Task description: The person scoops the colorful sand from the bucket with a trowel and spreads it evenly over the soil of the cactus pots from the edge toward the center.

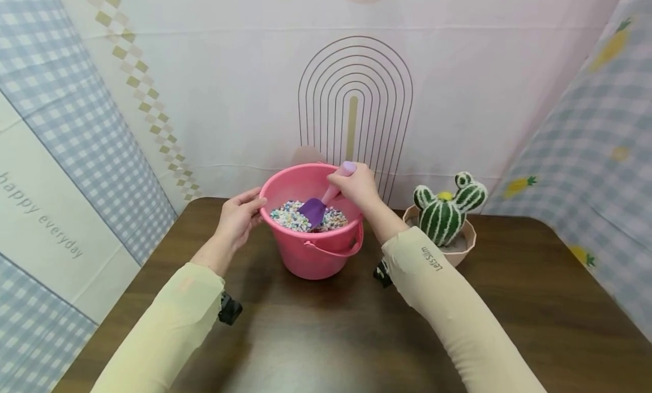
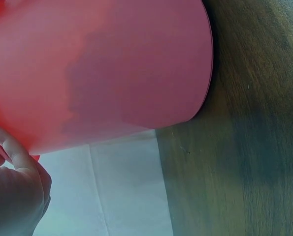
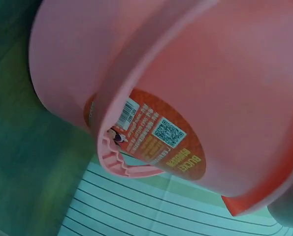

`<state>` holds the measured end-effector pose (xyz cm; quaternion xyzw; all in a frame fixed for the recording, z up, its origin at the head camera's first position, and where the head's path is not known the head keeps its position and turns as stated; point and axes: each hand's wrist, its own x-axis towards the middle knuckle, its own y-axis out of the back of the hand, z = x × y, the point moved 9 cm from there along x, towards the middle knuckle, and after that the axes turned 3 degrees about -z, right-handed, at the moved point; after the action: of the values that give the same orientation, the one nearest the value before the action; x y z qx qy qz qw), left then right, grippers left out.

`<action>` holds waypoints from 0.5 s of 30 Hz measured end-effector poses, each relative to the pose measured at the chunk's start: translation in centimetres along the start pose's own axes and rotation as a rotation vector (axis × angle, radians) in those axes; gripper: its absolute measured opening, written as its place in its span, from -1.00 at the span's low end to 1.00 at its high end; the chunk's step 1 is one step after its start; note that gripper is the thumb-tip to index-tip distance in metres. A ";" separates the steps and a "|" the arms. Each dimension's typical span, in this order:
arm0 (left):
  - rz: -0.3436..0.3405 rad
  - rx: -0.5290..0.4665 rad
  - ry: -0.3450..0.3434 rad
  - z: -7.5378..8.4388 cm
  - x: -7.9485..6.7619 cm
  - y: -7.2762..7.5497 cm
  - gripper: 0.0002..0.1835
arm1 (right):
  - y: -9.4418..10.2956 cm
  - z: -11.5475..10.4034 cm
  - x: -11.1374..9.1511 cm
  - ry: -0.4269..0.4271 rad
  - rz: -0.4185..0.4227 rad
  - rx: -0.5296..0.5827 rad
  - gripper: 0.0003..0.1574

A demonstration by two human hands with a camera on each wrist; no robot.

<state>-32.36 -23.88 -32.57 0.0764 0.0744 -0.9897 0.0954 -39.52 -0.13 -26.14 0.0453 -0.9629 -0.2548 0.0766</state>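
A pink bucket point(image 1: 311, 257) stands upright on the table, partly filled with small pastel beads point(image 1: 289, 217). My left hand point(image 1: 238, 218) grips its rim at the left, thumb on top and fingers along the outside; the left wrist view shows that hand point(image 2: 18, 182) at the rim beside the bucket's wall point(image 2: 102, 64). In my right hand point(image 1: 360, 184) is a small scoop point(image 1: 312, 210) with a purple blade and a lilac handle, its blade down among the beads. The bucket's handle point(image 3: 124, 167) hangs down near an oval label point(image 3: 168, 135) in the right wrist view.
A knitted cactus point(image 1: 442, 220) in a pale pot point(image 1: 460, 254) stands on the right, close beyond my right forearm. The dark wooden table point(image 1: 316, 336) extends toward me. A printed cloth point(image 1: 239, 98) hangs behind, with checked cloths at both sides.
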 end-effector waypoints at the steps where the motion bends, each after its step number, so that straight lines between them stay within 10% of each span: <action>1: 0.001 0.001 -0.001 0.0 -0.1 0.1 -0.44 | -0.2 0.1 -0.1 -0.006 -0.005 0.015 -0.75; 15: -0.004 -0.018 -0.001 -0.1 0.1 0.1 -0.45 | -1.8 2.1 0.1 -0.214 0.005 0.456 -0.69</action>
<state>-32.41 -23.96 -32.70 0.0751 0.0836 -0.9892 0.0941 -39.88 -0.64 -28.83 0.0316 -0.9982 -0.0340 -0.0372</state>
